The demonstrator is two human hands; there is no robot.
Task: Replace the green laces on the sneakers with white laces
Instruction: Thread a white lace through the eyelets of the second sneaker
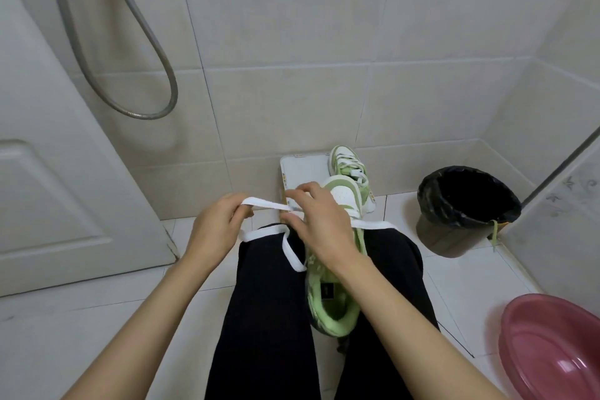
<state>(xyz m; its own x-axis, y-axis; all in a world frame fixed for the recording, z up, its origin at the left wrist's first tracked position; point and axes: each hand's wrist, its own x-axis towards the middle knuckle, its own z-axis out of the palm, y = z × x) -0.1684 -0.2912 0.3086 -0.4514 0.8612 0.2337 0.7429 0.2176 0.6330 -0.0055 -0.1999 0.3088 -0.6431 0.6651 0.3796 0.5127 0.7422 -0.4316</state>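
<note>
A green and white sneaker [331,305] rests between my knees on my lap, toe pointing away. A flat white lace [264,232] runs from it across my left thigh and up between my hands. My left hand [216,226] pinches one stretch of this lace. My right hand [316,221] lies over the sneaker's front and grips the lace near the eyelets, which it hides. The second sneaker [352,172] lies on the floor ahead, threaded with white lace. A green lace [494,232] hangs over the bin's rim.
A white box lid [303,169] lies on the floor by the wall under the far sneaker. A black-lined bin [467,208] stands to the right, a pink basin [552,347] at the lower right. A white door [65,172] is at left, with a shower hose [130,75] hanging above.
</note>
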